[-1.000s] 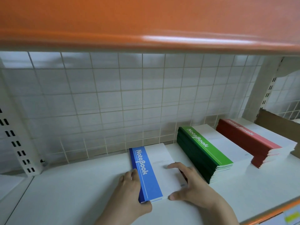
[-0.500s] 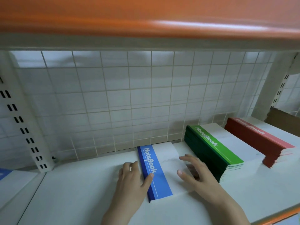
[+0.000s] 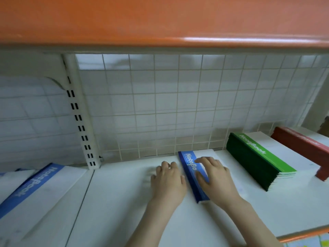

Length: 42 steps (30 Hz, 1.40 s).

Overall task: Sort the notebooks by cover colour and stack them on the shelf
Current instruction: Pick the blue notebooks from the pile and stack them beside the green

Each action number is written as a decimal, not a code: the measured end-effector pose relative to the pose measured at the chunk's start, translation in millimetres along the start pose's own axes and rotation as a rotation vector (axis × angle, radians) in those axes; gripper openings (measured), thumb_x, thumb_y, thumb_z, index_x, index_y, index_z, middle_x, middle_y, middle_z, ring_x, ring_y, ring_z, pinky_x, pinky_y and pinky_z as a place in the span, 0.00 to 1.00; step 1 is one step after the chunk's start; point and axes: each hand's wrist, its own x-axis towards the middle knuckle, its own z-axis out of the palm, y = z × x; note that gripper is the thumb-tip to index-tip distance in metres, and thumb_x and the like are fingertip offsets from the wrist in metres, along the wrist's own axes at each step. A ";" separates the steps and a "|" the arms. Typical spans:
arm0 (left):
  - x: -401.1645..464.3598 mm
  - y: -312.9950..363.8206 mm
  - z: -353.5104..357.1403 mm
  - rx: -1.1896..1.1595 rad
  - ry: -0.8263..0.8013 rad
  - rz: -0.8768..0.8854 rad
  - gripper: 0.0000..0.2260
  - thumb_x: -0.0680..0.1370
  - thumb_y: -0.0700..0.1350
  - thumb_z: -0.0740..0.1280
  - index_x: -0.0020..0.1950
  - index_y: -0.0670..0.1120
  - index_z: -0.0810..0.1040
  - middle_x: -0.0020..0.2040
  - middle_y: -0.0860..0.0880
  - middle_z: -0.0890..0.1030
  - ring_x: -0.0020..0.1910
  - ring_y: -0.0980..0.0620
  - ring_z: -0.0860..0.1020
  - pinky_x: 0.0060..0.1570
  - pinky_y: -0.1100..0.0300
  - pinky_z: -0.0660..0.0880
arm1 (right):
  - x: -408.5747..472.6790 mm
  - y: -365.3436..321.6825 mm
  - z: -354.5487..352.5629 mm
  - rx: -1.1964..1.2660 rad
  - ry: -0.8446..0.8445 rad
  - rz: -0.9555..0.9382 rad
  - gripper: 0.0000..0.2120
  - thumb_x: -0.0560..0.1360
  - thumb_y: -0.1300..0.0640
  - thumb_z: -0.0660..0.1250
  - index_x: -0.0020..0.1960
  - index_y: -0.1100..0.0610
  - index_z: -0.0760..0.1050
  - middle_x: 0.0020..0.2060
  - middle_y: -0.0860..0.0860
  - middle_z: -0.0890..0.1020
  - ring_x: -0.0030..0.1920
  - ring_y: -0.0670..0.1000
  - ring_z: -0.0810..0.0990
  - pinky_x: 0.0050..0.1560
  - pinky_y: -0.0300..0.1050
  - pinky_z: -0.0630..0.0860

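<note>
Where hands [image 3: 190, 182] rest: three stacks [image 3: 256, 161].

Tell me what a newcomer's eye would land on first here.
The orange shelf edge fills the top. Below it, on the white shelf, both hands meet at a blue notebook: the left hand beside its spine, the right hand on top. Right of them stand green and red stacks.

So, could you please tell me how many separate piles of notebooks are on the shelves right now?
4: a blue pile under the hands, a green pile to its right, a red pile at far right, and another blue one on the left shelf. More may lie out of view.
</note>
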 end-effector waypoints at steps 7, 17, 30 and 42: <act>-26.0 -84.1 -28.2 -0.011 -0.059 -0.044 0.18 0.80 0.50 0.57 0.68 0.46 0.67 0.64 0.47 0.69 0.67 0.47 0.66 0.63 0.53 0.68 | -1.6 -86.5 16.0 0.193 -0.063 -0.113 0.16 0.78 0.50 0.60 0.65 0.49 0.68 0.63 0.42 0.72 0.63 0.46 0.72 0.61 0.45 0.67; -80.3 -217.6 -88.3 0.019 -0.020 -0.100 0.17 0.80 0.51 0.57 0.68 0.48 0.67 0.64 0.48 0.70 0.64 0.49 0.67 0.62 0.55 0.69 | -10.0 -229.8 52.5 0.357 -0.164 -0.207 0.16 0.77 0.55 0.62 0.65 0.50 0.70 0.62 0.44 0.72 0.60 0.47 0.75 0.60 0.43 0.71; -124.3 -378.6 -157.3 0.057 0.030 -0.172 0.18 0.80 0.51 0.57 0.68 0.48 0.68 0.65 0.48 0.70 0.65 0.49 0.68 0.61 0.56 0.69 | -14.8 -416.4 102.4 0.391 -0.264 -0.326 0.15 0.75 0.59 0.62 0.61 0.51 0.72 0.58 0.47 0.75 0.57 0.51 0.76 0.57 0.45 0.72; -168.7 -493.2 -195.9 0.038 0.072 -0.211 0.17 0.80 0.50 0.58 0.69 0.50 0.67 0.65 0.50 0.71 0.64 0.49 0.69 0.62 0.55 0.69 | -30.1 -535.3 144.8 0.346 -0.289 -0.428 0.18 0.76 0.55 0.61 0.65 0.50 0.69 0.62 0.47 0.73 0.53 0.49 0.78 0.52 0.42 0.73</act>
